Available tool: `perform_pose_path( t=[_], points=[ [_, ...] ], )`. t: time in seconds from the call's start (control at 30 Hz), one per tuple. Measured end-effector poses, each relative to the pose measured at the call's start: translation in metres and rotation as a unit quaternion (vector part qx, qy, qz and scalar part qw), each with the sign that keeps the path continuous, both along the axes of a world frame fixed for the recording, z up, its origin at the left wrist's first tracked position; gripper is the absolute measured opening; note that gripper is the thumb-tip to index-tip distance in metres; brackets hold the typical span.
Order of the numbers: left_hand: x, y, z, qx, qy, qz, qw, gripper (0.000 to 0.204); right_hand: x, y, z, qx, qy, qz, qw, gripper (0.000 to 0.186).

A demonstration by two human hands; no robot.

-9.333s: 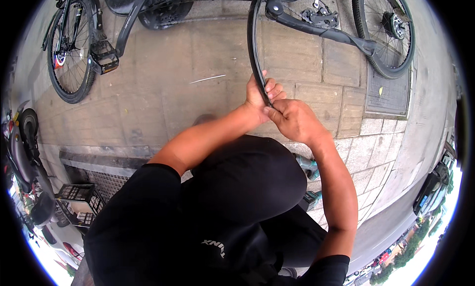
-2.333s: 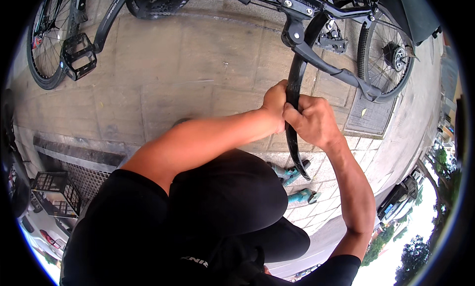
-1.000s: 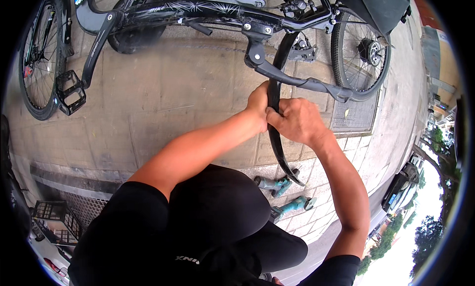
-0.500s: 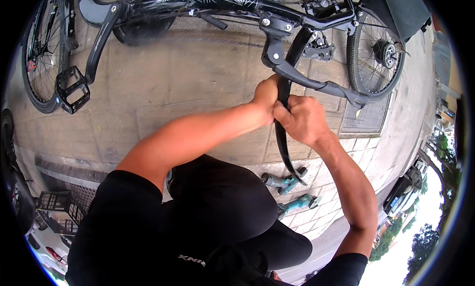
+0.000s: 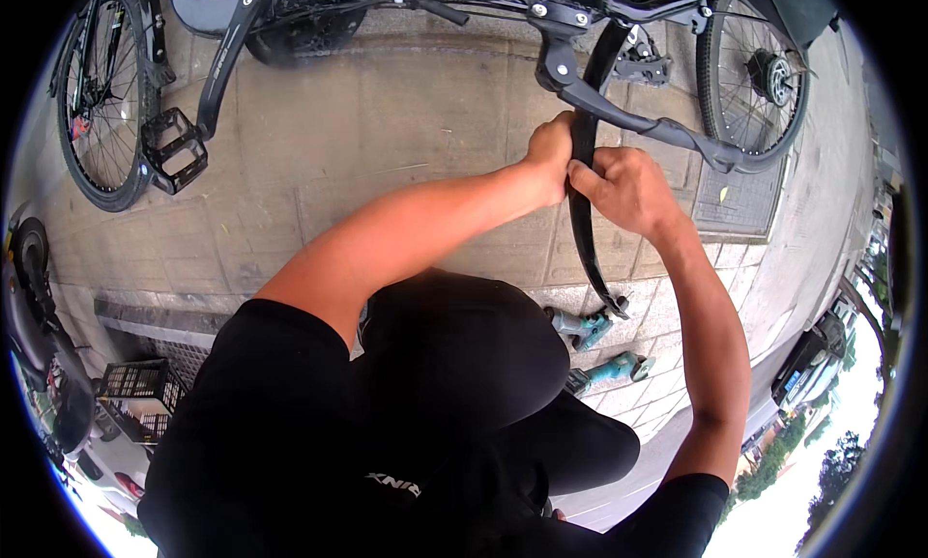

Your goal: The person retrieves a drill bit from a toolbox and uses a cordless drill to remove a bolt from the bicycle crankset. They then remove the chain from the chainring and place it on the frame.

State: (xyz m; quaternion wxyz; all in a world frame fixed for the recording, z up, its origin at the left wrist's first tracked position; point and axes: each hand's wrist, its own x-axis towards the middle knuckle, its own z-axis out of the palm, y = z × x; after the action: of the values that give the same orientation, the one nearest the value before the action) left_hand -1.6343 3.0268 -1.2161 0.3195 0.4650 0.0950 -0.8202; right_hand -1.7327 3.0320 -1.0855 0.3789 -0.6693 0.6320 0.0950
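Note:
A long, curved black bicycle mudguard (image 5: pixel 582 234) runs from beside the kickstand down toward my knees. My left hand (image 5: pixel 553 154) is closed around its left side, with some fingers hidden behind it. On the opposite side, my right hand (image 5: pixel 630 193) grips the same strip at nearly the same height, its thumb pressed on the edge. Just above both hands, the dark grey kickstand (image 5: pixel 633 121) crosses in front of the mudguard. It is bolted to a black bicycle (image 5: pixel 493 0) lying across the top of the view.
Two teal power tools, a drill (image 5: pixel 583 329) and another tool (image 5: pixel 617 371), lie on the paving by the mudguard's lower end. A crank with a black pedal (image 5: pixel 174 150) juts out at left. A spoked wheel (image 5: pixel 713 80) is at right, a black crate (image 5: pixel 138 382) at lower left.
The view has shifted, so the bicycle, tools and hands appear farther right and higher. Both hands keep their grip on the mudguard at about the same place.

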Motion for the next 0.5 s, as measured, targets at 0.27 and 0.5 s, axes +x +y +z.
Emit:
perform_pose_path(
  t=[0.27, 0.5],
  points=[
    [-0.007, -0.008, -0.003, -0.077, 0.176, -0.075, 0.979, 0.029, -0.023, -0.004, -0.019, -0.037, -0.066, -0.037, 0.996, 0.048],
    [-0.034, -0.023, -0.001, 0.005, 0.091, 0.022, 0.996, 0.026, -0.013, 0.000, 0.005, -0.109, 0.126, 0.080, 0.983, 0.051]
  ],
)
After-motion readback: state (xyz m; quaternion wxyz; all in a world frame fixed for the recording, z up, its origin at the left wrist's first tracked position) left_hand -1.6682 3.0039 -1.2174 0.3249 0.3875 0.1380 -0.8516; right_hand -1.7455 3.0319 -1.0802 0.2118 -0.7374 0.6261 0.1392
